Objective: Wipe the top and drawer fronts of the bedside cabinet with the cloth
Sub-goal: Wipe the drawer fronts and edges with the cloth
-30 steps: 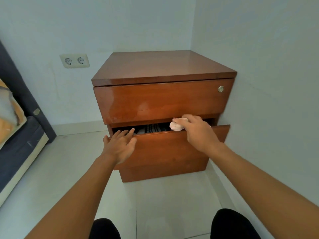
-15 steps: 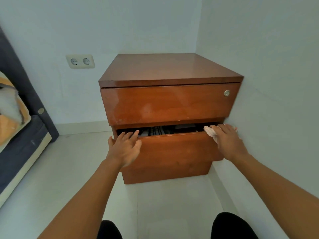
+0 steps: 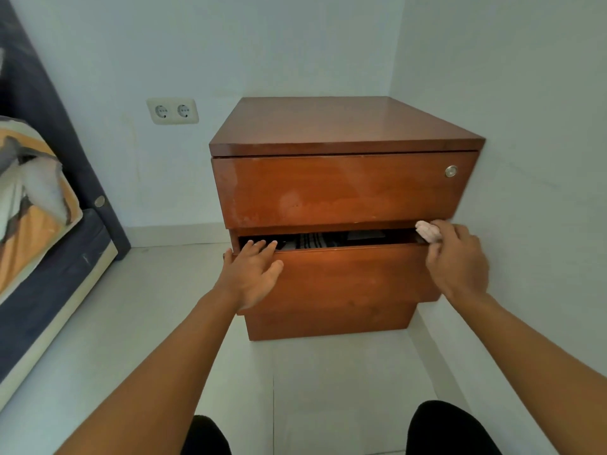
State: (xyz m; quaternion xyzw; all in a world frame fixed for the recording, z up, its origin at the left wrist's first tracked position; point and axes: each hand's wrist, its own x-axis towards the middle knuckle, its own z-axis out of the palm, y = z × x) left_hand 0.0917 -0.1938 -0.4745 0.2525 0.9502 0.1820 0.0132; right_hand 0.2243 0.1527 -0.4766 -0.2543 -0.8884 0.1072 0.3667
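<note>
Currently the cloth (image 3: 427,231), small, pale and bunched, sits at centre right of the frame, on the right end of the lower drawer's (image 3: 354,277) top edge. Right hand (image 3: 460,261) grips it, fingers curled round it. Left hand (image 3: 253,274) lies flat, fingers straight, on the drawer's left lip, grasping nothing. Cloth looks soft, light, limp: best wadded in the palm and pressed flat. Cabinet (image 3: 345,126) is hard, glossy wood; the drawer stands ajar and likely slides, so brace it.
</note>
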